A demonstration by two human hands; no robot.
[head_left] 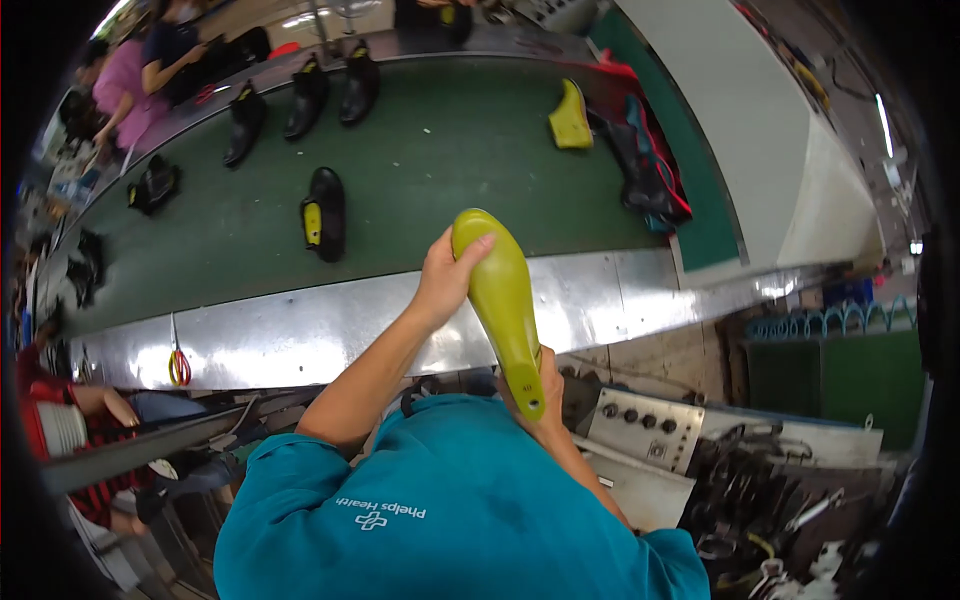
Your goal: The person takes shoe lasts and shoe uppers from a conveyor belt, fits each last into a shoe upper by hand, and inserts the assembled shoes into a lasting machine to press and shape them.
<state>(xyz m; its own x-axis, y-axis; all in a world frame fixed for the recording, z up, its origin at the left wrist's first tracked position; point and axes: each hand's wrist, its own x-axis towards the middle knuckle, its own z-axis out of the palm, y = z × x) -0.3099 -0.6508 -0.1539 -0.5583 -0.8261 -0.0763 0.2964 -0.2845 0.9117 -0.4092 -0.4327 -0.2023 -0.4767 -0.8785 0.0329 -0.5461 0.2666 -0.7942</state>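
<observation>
bare lime lasts [505, 290]: 2 | far-row black shoes [308, 100]: 3 (leftmost ones too blurred) | panel knobs [630, 414]: 4

Room to pass over green bench [430, 130] btwn nearest blk shoe [335, 205] & yellow last [572, 118]. R side blocked: dark heap [632, 168], then wht panel [740, 110]. Row of blk shoes [308, 98] bars far-L edge; scissors [178, 366] obstruct near-L rim.
</observation>
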